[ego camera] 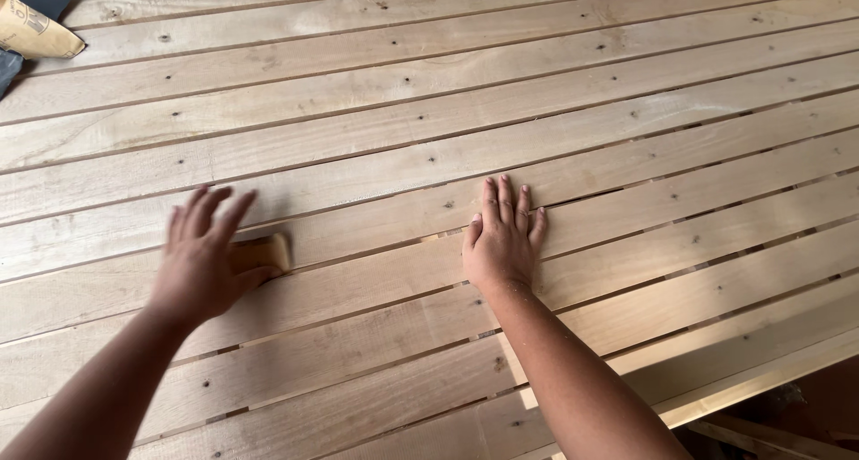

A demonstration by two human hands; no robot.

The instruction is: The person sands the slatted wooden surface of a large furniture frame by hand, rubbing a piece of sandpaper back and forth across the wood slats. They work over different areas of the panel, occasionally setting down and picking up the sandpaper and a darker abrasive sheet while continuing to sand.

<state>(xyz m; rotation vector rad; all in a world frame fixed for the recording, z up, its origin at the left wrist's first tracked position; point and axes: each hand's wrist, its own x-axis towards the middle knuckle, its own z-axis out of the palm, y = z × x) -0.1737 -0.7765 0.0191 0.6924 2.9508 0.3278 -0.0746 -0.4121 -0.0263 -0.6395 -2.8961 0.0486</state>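
Observation:
My left hand [202,256] is blurred with motion and presses a small tan sanding block [265,251] against a pale wooden slat [358,276]; the block sticks out from under the palm on the right side. My right hand [502,237] lies flat, palm down, fingers together, on the slatted wooden surface about a hand's width to the right of the block. It holds nothing. Both forearms reach in from the bottom edge.
Long parallel planks [447,93] with nail heads and narrow gaps fill the view. A folded tan sheet of sandpaper [34,32] lies at the top left corner beside something dark. The surface's edge [761,379] drops off at the bottom right.

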